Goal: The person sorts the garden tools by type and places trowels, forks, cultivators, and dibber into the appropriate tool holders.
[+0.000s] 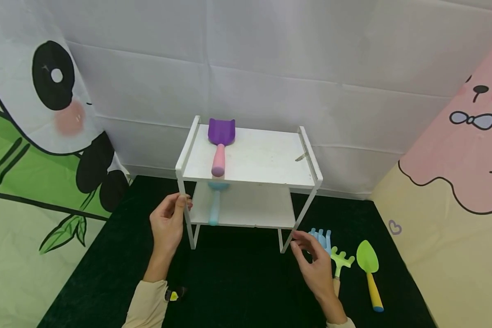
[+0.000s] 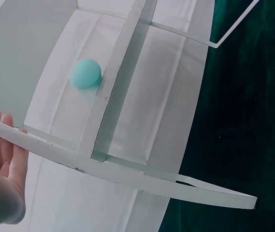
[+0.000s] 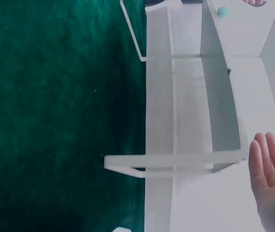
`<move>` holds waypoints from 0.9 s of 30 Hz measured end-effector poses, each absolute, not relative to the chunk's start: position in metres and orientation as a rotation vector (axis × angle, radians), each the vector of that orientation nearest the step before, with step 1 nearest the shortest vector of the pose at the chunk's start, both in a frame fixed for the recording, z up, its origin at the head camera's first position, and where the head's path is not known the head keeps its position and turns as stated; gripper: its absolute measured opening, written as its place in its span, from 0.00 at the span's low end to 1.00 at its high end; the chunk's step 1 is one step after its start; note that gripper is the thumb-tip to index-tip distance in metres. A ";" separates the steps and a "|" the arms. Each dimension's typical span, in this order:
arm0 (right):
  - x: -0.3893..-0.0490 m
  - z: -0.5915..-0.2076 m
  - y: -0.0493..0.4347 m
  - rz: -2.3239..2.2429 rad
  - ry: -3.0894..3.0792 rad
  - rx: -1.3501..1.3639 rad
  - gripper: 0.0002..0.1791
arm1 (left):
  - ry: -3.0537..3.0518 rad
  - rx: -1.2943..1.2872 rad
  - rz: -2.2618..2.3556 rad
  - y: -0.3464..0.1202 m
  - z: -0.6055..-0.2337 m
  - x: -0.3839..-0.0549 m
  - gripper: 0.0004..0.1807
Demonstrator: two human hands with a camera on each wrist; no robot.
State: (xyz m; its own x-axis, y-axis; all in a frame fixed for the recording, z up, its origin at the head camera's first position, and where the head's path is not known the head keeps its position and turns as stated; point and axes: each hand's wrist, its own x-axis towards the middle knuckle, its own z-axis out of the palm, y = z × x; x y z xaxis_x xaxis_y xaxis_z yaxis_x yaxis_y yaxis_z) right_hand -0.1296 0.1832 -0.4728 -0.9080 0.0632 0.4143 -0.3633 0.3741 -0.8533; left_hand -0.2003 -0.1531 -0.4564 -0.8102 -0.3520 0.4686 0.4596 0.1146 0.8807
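A white two-tier shelf (image 1: pixel 266 155) stands on the dark green cloth. My left hand (image 1: pixel 168 223) pinches its left front leg, fingers behind the bar in the left wrist view. Beside the lower right leg is my right hand (image 1: pixel 313 264), fingers loosely bent in the head view; the right wrist view shows fingertips (image 3: pixel 271 140) close to the frame, holding nothing. On the top board lies a toy shovel (image 1: pixel 221 132) with a purple blade and pink handle. A light blue-handled tool (image 1: pixel 215 207) rests on the lower board, its head partly hidden; its rounded handle end (image 2: pixel 85 73) pokes past the edge.
Right of the shelf, on the cloth (image 1: pixel 238 282), lie a blue toy rake (image 1: pixel 321 238), a green toy rake (image 1: pixel 341 259) and a green trowel (image 1: pixel 367 257) with a yellow handle. My right hand partly covers the rakes. A white sheet (image 1: pixel 262 91) hangs behind the shelf.
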 end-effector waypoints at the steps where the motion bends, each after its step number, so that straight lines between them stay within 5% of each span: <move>1: -0.129 -0.474 0.185 1.542 -2.265 0.247 0.15 | -1.805 -0.101 -1.756 -0.153 -0.456 -0.200 0.10; 27: -0.133 -0.535 0.252 1.438 -2.494 -0.076 0.20 | -1.833 -0.076 -1.752 -0.149 -0.446 -0.194 0.10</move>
State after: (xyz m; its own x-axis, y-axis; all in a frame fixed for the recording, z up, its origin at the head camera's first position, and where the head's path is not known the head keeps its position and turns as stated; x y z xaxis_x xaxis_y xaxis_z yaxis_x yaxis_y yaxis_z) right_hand -0.1330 0.2525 -0.5354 -0.9646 0.1743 0.1980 -0.0841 0.5083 -0.8571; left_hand -0.1937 -0.1494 -0.4460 -0.8210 -0.3532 0.4486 0.4323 0.1288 0.8925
